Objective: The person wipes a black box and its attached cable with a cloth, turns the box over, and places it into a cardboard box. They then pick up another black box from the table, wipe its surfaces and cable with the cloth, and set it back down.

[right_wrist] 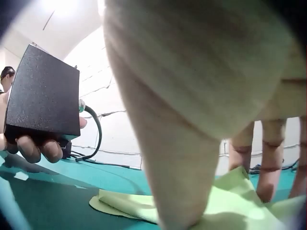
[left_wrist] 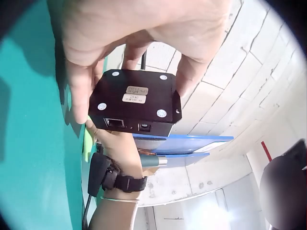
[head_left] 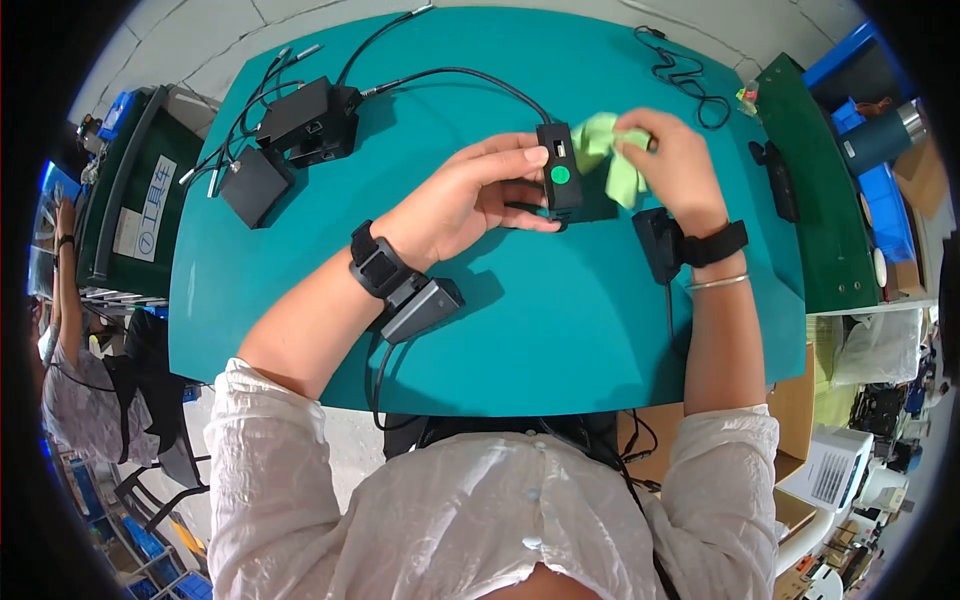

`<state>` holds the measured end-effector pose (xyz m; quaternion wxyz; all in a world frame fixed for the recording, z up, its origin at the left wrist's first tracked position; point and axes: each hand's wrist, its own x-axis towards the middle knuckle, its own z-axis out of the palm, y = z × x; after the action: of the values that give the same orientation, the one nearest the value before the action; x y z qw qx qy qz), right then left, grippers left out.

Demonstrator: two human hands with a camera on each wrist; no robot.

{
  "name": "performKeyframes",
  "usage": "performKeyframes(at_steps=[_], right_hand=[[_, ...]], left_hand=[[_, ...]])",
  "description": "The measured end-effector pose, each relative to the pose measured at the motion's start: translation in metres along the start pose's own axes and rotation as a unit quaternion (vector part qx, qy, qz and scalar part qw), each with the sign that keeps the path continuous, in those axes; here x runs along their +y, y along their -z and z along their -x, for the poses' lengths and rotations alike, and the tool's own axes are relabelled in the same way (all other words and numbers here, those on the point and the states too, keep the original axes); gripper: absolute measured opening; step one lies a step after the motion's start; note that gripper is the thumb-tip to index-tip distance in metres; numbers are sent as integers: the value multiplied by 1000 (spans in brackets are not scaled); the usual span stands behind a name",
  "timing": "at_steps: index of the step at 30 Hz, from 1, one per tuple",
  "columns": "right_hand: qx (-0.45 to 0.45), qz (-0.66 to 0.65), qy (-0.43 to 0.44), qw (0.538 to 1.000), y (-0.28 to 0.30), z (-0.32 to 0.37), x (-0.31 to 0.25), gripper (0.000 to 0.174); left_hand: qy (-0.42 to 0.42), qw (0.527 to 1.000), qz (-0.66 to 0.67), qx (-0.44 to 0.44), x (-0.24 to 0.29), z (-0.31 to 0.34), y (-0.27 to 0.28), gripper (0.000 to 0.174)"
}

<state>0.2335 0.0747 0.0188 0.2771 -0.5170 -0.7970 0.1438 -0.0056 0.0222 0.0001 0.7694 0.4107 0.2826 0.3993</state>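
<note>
The left hand [head_left: 470, 195] grips a black box [head_left: 560, 185] by its edges, tilted up off the table, with a green round sticker and a port on the side facing the head camera. In the left wrist view the box [left_wrist: 134, 98] shows small labels, white dots at its corners and two sockets, the fingers of the left hand [left_wrist: 139, 33] on both sides. Just right of the box, the right hand [head_left: 680, 165] pinches a light green cloth [head_left: 627, 175]. In the right wrist view the cloth [right_wrist: 235, 201] hangs under the thumb and fingers, apart from the box [right_wrist: 43, 93].
A black cable [head_left: 460, 70] runs from the box to stacked black boxes [head_left: 310, 120] at the table's back left. Another black box [head_left: 255, 187] lies beside them. A thin coiled cable [head_left: 690, 80] is at the back right, a black object [head_left: 778, 182] at the right edge.
</note>
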Motion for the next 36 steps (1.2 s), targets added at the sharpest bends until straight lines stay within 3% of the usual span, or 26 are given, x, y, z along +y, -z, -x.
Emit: performKeyframes(at_steps=[1,3,5,7,12,15,17,19,21,24,26,29,31,33,34,36], right_hand=[[2,1,0,1000,5,1,-16,22],[77,-242,-6,967,14,9,-50,19],[61,-198,91,974,5,16,-61,19],[66,-68,144,985,-8,26,-72,25],[11,-77,222,972,-1,27,-73,32],[-6,-95,216,972,2,19,-61,38],[28,-88,190,977,-12,21,-66,38],[90,-8,237,967,-21,24,-73,37],[81,0,239,968,-19,23,-74,36],[109,-27,298,948,-12,19,-69,33],[111,11,393,913,-5,18,-68,28],[118,79,460,876,-6,11,-57,25],[95,60,451,886,7,10,-49,24],[139,-21,357,923,17,6,-36,24],[138,-20,359,923,16,6,-37,24],[262,-116,162,944,14,9,-43,28]], left_hand=[[4,1000,-6,14,1,1,-1,46],[5,1000,-15,19,1,1,-4,44],[11,999,-24,23,1,2,-8,43],[-22,999,-6,48,1,3,-13,37],[-56,995,72,44,-3,0,6,30],[-24,993,111,7,-3,-1,6,41],[-22,995,99,3,-2,-4,7,43],[-4,998,12,67,-1,-3,9,43],[1,998,27,53,0,1,6,40],[-9,993,121,-5,6,2,-5,41],[37,974,222,-28,9,3,-8,44],[25,952,306,8,14,3,7,51],[33,937,346,-33,16,0,19,56],[-11,936,328,-124,20,-3,13,61],[-25,929,359,-86,21,-1,6,64],[-27,938,335,-84,29,1,-7,60]])
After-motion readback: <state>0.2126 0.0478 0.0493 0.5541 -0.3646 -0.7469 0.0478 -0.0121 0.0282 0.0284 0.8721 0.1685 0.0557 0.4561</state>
